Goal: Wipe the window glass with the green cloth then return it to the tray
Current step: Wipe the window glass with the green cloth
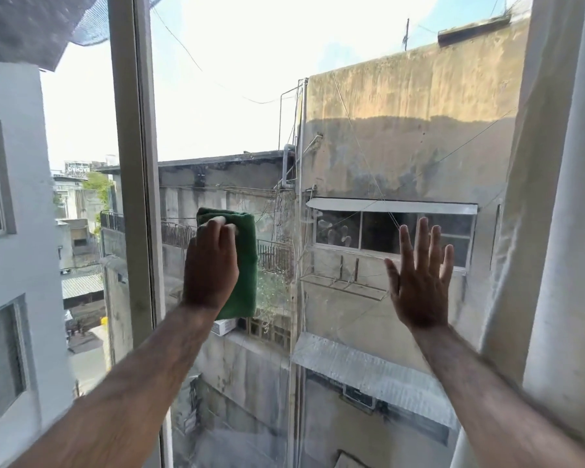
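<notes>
The folded green cloth (245, 261) is pressed flat against the window glass (335, 96), near the pane's left side at mid height. My left hand (210, 265) lies over the cloth, fingers curled on its top edge, and hides its left part. My right hand (419, 278) rests on the glass further right, palm flat and fingers spread, holding nothing. The tray is not in view.
A pale vertical window frame (132, 163) borders the pane on the left, with another pane beyond it. A light curtain (561, 214) hangs along the right edge. Buildings and wires show through the glass.
</notes>
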